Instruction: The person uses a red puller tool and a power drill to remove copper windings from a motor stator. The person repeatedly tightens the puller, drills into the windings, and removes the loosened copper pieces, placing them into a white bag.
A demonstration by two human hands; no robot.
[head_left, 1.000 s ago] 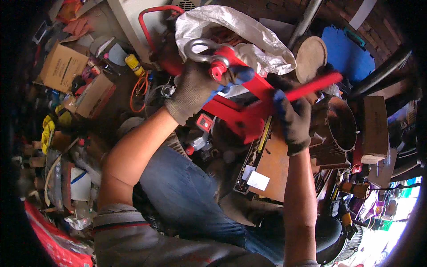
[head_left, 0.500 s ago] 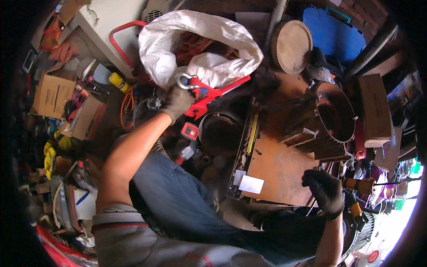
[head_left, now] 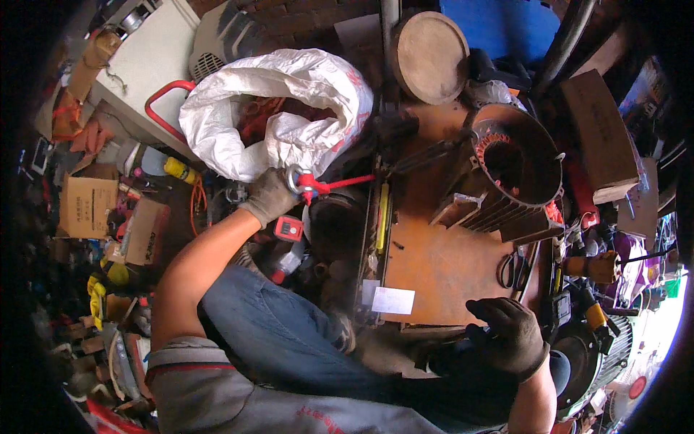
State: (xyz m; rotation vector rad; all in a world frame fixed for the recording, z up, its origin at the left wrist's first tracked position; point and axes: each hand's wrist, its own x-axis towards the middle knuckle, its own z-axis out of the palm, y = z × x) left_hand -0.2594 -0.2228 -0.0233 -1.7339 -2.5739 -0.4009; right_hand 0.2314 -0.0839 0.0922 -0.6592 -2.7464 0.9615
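My left hand (head_left: 269, 197), in a grey work glove, is closed around a red metal tool (head_left: 340, 183) with a silver shackle-like ring. The tool's long arm points right, just in front of a white woven sack (head_left: 217, 123) with its rim rolled down and reddish contents inside. My right hand (head_left: 512, 334), also gloved, hangs over my right leg with its fingers loosely bent and apart, holding nothing. Nearest to it are the brown board (head_left: 441, 271) and black-handled scissors (head_left: 513, 271). A red-and-grey power tool (head_left: 289, 249) lies below my left hand.
A ribbed motor housing (head_left: 520, 163) with reddish windings stands on the board's far right. White paper (head_left: 393, 300) lies at the board's near edge. A round wooden disc (head_left: 431, 58) leans behind. Cardboard boxes (head_left: 88, 206) and clutter fill the left; a finned motor (head_left: 593, 362) sits at right.
The red tool has turned in my left hand, from its broad face to a narrow edge, and lowered slightly. My right hand has shifted, its fingers loosening. The view has swung rightward.
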